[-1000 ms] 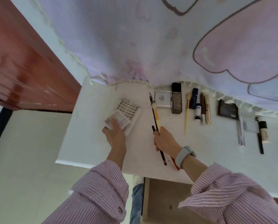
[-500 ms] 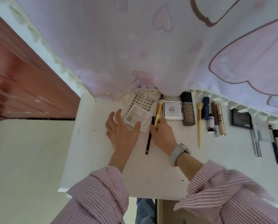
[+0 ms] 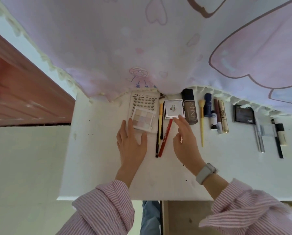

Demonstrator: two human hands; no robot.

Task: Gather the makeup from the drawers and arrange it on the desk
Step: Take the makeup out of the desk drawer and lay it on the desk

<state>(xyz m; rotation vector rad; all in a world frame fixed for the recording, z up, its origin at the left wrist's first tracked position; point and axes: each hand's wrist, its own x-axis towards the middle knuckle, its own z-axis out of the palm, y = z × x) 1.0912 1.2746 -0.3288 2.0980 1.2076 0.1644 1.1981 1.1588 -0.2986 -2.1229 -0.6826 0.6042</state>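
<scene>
1. The left hand (image 3: 131,146) lies flat on the white desk (image 3: 94,150) with its fingers straight and spread. Its fingertips touch the near edge of the eyeshadow palette (image 3: 143,120). It holds nothing.
2. The eyeshadow palette has pale squares of color. It lies on top of a white false lash card (image 3: 143,103) marked XOYO.
3. The right hand (image 3: 186,143) is open with loose fingers, and it holds nothing. One fingertip is at the near edge of the square silver compact (image 3: 174,109). I cannot tell if it touches.
4. Between the two hands lie a red pencil (image 3: 165,138), a thin black pencil (image 3: 157,138) and a yellow-handled brush (image 3: 161,114). They lie side by side and point away from the person.
5. Right of the compact lies a brown foundation bottle (image 3: 190,107).
6. Next come a yellow brush (image 3: 201,122), a blue tube (image 3: 208,106), a small white bottle (image 3: 213,121), a dark red stick (image 3: 217,114) and a gold mascara tube (image 3: 224,117).
7. Farther right lie a dark square palette (image 3: 244,114), two silver sticks (image 3: 259,138), a thin black stick (image 3: 277,141) and a cream tube with a black cap (image 3: 281,134).
8. A pink and white curtain (image 3: 142,39) hangs over the back of the desk.
9. The right wrist wears a grey watch (image 3: 205,173). Both arms have pink striped sleeves (image 3: 106,207).
</scene>
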